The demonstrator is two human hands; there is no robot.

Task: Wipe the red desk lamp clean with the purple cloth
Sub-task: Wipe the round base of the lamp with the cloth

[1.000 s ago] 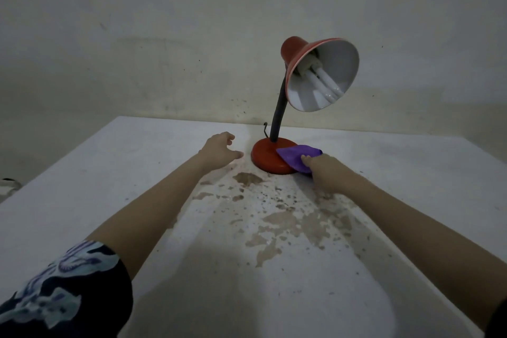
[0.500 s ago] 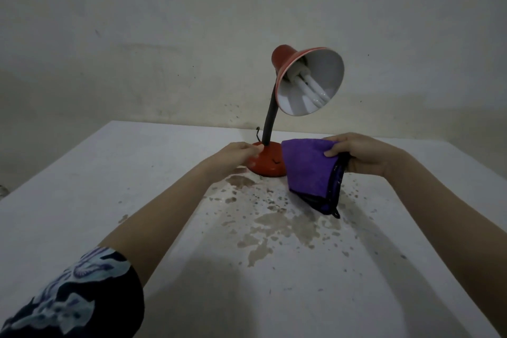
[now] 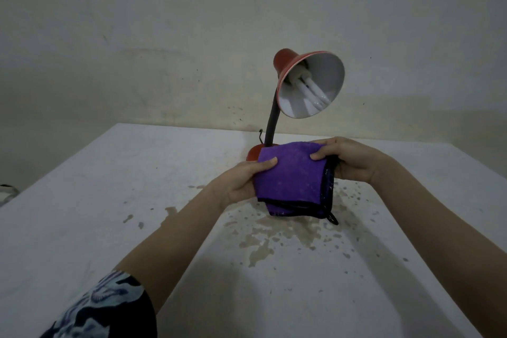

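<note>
The red desk lamp [image 3: 285,63] stands at the back of the white table, its black neck curving up to a red shade that faces me with a white bulb inside. Its red base [image 3: 253,153] is mostly hidden behind the purple cloth [image 3: 293,178]. The cloth is folded, with black edging and a small loop hanging at its lower right. I hold it above the table in front of the lamp. My left hand [image 3: 244,181] grips its left edge, thumb on top. My right hand [image 3: 348,159] grips its upper right corner.
The white table [image 3: 109,200] has brown stains and flaked patches [image 3: 260,244] below the cloth. A plain wall stands right behind the lamp. A short black cord end [image 3: 260,134] pokes up behind the base. A dim object [image 3: 6,192] sits past the table's left edge.
My right hand lifted the cloth off the lamp base and drew it toward me. My left hand left the base and took hold of the cloth's left edge.
</note>
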